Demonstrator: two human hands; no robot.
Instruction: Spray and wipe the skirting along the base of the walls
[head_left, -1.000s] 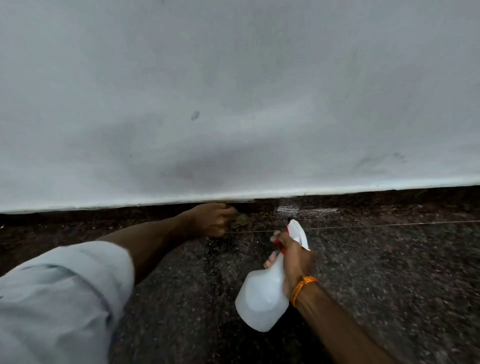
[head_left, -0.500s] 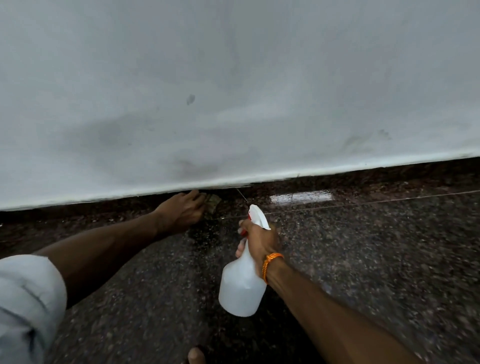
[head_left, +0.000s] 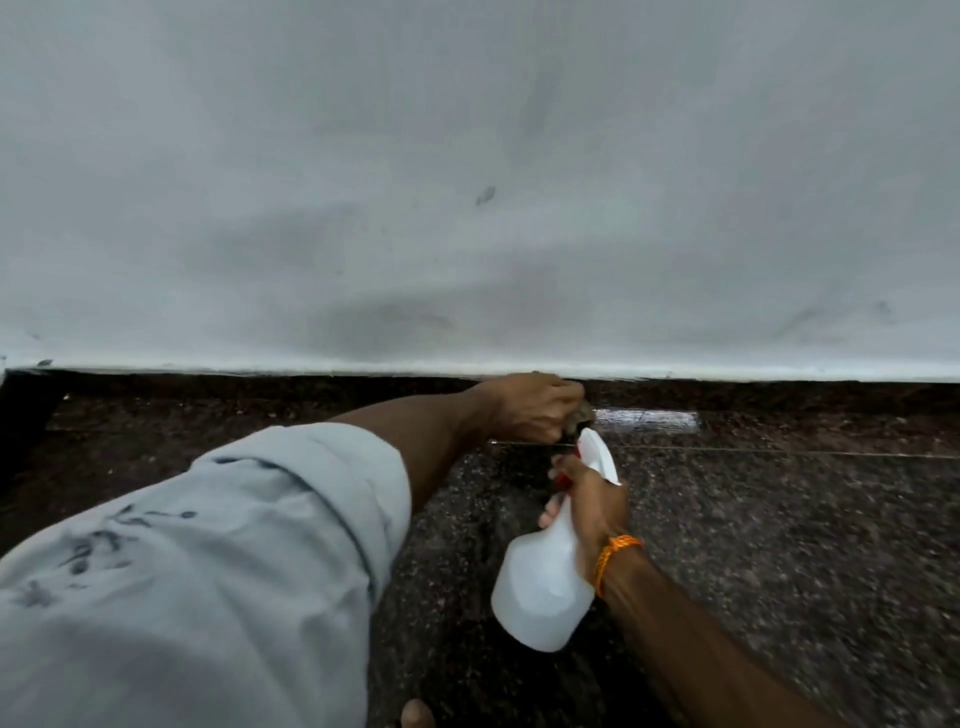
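I record the left hand (head_left: 530, 408) curled tight around a small brownish cloth (head_left: 582, 414), held against the dark skirting (head_left: 779, 397) at the foot of the white wall (head_left: 467, 182). Just behind it, the right hand (head_left: 592, 506) grips the neck of the white spray bottle (head_left: 540, 597), nozzle towards the skirting. A wet sheen (head_left: 644, 418) lies just right of the cloth.

We have a single view — a wide-angle camera worn on the head, facing forward and down, set low and close to the wall (head_left: 467, 156), taking in the skirting (head_left: 805, 402) and the dark floor (head_left: 779, 561) below us.
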